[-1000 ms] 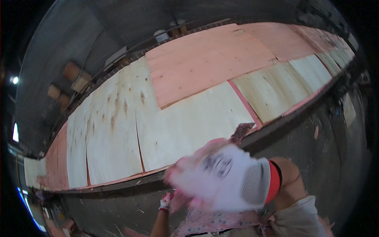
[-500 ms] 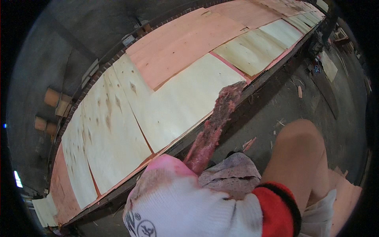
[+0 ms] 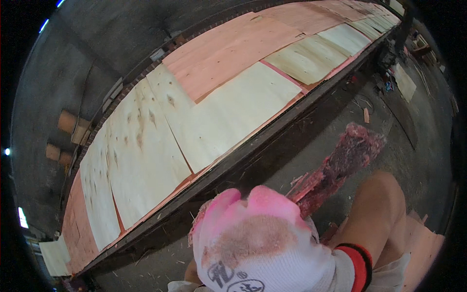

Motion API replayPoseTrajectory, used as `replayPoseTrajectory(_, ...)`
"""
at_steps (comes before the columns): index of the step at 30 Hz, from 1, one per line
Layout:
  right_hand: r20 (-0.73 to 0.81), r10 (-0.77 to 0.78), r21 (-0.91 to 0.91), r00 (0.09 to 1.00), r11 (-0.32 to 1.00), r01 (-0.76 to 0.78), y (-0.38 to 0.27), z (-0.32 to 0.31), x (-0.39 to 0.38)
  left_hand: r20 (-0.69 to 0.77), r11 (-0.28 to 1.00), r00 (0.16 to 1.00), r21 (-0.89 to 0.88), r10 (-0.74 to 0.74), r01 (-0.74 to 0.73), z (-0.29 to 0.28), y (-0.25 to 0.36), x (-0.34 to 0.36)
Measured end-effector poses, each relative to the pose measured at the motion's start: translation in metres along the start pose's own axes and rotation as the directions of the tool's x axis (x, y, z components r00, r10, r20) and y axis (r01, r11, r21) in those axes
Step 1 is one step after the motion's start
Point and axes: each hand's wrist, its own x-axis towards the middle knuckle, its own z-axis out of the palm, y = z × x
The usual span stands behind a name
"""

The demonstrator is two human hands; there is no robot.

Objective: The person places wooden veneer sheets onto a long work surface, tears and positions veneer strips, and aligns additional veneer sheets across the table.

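Note:
My right hand (image 3: 253, 233), in a white knitted glove with pink-stained fingers and a red and black cuff, is in the lower middle. Its fingers curl closed around a flat, stick-like tool (image 3: 335, 168) crusted with reddish-pink and dark residue. The tool's wide end points to the upper right, above the floor and clear of the table. Beyond the hand lies the long table covered with thin wood veneer sheets, some pale (image 3: 233, 112) and some pinkish (image 3: 228, 58). My left hand does not show.
The table's dark front edge (image 3: 243, 151) runs diagonally from lower left to upper right. My bare knee (image 3: 382, 194) is at the right, beside a pinkish sheet (image 3: 423, 248). Wood scraps (image 3: 366, 115) lie on the dark floor. Rolled brown material (image 3: 73, 126) stands beyond the table.
My right hand has turned and moved right, away from the table edge. The tool's wide end has swung from over the table edge to the right, over the floor.

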Motion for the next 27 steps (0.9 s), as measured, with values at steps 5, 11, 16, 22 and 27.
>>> replayPoseTrajectory(5, -0.129, 0.069, -0.223, 0.989, 0.97, -0.097, -0.018, 0.01, -0.028, 0.031, 0.995, 0.997, 0.075, 0.069, -0.071, -0.014, -0.002, -0.003)
replayPoseTrajectory(11, 0.272, 0.465, -0.48, 0.842, 0.824, -0.3, 0.006, 0.017, -0.059, 0.196, 0.936, 0.981, 0.346, -0.011, -0.058, -0.026, 0.051, -0.01)
replayPoseTrajectory(16, -0.038, 0.844, -0.418, 0.536, 0.474, -0.775, 0.023, 0.072, -0.147, 0.312, 0.63, 0.92, 0.771, -0.238, -0.098, -0.042, 0.106, 0.052)
replayPoseTrajectory(22, -0.281, 0.945, -0.143, -0.169, -0.215, -0.966, -0.005, 0.241, -0.271, 0.542, 0.612, 0.748, 0.756, -0.384, -0.234, -0.026, 0.178, 0.112)
replayPoseTrajectory(27, -0.183, 0.85, 0.332, -0.493, -0.419, -0.845, -0.111, 0.359, -0.283, 0.496, 0.447, 0.69, 0.852, -0.527, -0.272, 0.046, 0.197, 0.142)
